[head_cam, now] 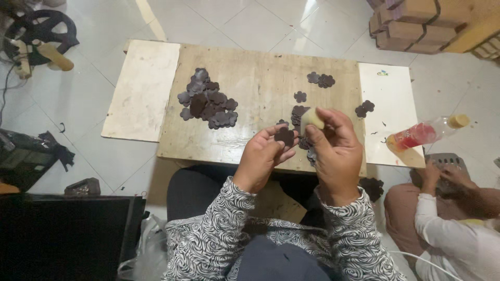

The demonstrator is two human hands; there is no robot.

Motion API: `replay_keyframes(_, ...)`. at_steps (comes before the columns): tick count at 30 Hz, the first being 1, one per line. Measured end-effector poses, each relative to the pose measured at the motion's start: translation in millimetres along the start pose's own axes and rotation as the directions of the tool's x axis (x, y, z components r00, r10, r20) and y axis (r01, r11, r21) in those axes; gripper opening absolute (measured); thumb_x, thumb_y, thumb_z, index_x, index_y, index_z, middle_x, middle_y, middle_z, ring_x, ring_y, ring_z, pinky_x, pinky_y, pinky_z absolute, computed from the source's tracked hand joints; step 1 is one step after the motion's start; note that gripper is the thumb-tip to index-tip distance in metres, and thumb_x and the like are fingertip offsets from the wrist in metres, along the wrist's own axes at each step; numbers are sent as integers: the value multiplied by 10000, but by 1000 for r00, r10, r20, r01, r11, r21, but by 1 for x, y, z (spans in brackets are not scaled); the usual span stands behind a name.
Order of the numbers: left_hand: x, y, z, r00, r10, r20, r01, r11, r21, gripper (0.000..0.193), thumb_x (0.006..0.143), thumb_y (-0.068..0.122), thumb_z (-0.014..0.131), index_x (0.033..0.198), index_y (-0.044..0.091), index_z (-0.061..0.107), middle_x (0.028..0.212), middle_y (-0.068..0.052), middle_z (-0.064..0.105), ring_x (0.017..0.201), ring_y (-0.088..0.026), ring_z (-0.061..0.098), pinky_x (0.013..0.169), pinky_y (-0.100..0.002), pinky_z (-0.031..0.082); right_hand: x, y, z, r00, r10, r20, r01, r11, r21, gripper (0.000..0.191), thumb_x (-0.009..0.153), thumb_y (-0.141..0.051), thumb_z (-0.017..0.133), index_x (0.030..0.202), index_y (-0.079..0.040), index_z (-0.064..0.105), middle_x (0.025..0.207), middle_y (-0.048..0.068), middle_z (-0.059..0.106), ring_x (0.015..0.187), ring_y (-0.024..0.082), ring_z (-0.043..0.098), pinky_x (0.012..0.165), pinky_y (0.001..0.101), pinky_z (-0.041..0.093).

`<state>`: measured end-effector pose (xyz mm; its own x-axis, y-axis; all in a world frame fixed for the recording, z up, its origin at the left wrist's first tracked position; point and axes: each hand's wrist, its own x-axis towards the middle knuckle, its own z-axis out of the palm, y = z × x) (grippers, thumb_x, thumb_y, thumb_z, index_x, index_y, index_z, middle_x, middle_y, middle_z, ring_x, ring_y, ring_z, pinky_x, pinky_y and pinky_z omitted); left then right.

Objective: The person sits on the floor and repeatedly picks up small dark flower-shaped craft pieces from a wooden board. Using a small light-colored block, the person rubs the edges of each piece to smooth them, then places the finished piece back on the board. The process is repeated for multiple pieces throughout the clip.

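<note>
**Dark flower cutouts handled over a low board**

A black wheel (39,31) is seen far left on the tiled floor. A low wooden board (260,88) is laid across the middle. A heap of dark flower-shaped cutouts (208,101) is spread on its left half. One single cutout (285,136) is pinched in the left hand (263,156), fingers closed on it, just above the board's near edge. A pale yellowish block (312,118) is gripped in the right hand (336,153), fingers wrapped round it, held just beside the cutout. More loose cutouts (320,79) are scattered beyond the hands. A bottle of red liquid (424,134) is lying at the board's right end. A second person's hands (442,174) are seen lower right.
</note>
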<state>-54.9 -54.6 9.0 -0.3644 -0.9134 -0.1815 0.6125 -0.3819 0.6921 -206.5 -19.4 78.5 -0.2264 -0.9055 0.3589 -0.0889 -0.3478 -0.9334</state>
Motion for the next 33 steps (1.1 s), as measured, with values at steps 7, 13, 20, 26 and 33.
replay_keyframes(7,-33,5,2,963,237,127,-248,966,75,363,1053,-20,484,1402,-99,544,1232,-110,671,1094,-149,660,957,-308,566,-14,-17,38,873,-368,319,483,732,-480,268,872,60,715,1105,-68,747,1123,97,725,1097,290,684,949,375,563)
replay_keyframes(13,-37,17,1,992,116,47,-122,978,167,390,1006,2,491,1388,-58,547,1228,-94,674,1101,-132,664,898,-290,600,-6,-20,25,918,-339,205,394,736,-550,240,913,73,710,1106,-65,745,1093,95,733,1048,276,699,910,362,569)
replay_keyframes(20,-49,21,10,943,290,160,-326,902,284,390,1029,-11,469,1406,-90,532,1295,-130,677,1188,-138,661,1024,-270,550,-22,-26,33,837,-425,343,543,720,-433,192,894,42,705,1067,-43,702,1054,102,719,1043,267,694,964,393,563)
replay_keyframes(26,-44,14,8,985,158,71,-172,938,301,381,1024,-11,470,1393,-53,554,1238,-109,684,1094,-137,662,918,-281,578,-22,-15,31,941,-314,125,338,855,-394,172,984,46,688,1125,-28,625,1092,105,709,1030,279,719,904,373,593)
replay_keyframes(33,-48,8,5,984,133,115,-159,955,252,417,1008,-5,468,1418,-46,535,1291,-79,665,1150,-116,662,941,-282,578,-23,-7,23,934,-308,180,357,815,-457,183,956,64,688,1094,-40,627,1079,100,725,1041,266,719,910,345,581)
